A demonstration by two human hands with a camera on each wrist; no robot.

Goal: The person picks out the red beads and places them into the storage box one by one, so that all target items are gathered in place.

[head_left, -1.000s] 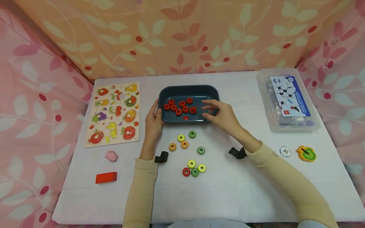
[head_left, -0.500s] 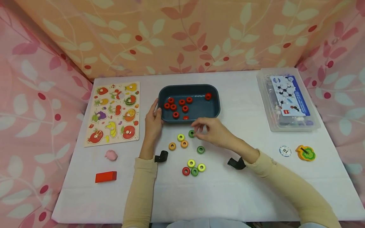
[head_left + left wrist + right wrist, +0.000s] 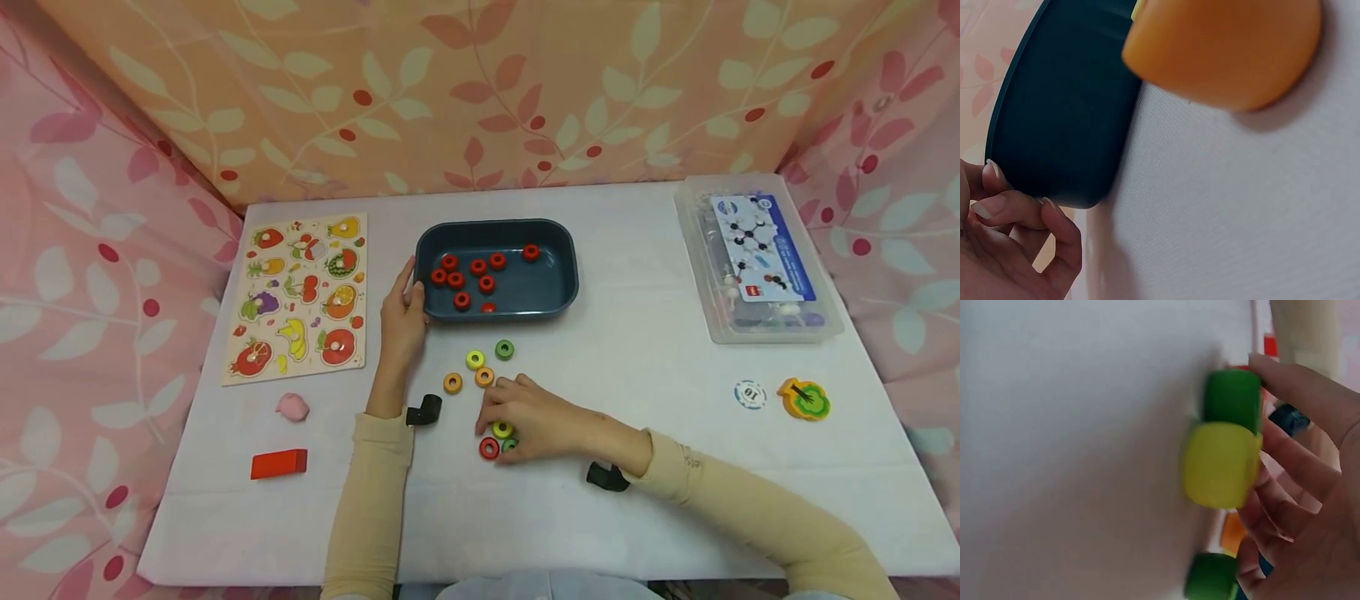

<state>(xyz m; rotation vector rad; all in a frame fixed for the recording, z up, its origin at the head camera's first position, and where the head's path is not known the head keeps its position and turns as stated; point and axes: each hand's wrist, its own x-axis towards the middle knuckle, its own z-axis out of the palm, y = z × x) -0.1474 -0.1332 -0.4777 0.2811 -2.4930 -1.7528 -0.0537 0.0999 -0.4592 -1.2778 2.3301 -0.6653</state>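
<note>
My left hand holds the left end of a dark blue tray, fingertips at its wall in the left wrist view. Several red rings lie inside the tray. My right hand is low over a small group of rings nearer me, fingers spread and bent around them. In that group are a red ring, a yellow ring and a green ring; the hand partly covers them. The right thumb is close to the red and green rings, and no grip on any ring shows.
Yellow, orange and green rings lie before the tray. At left are a fruit puzzle board, a pink toy and a red block. A clear plastic case, a white chip and a tree-shaped piece lie right.
My right hand has gone from over the tray toward me, to the nearer ring group. One red ring has rolled to the tray's right side and back a little left. My left hand stays.
</note>
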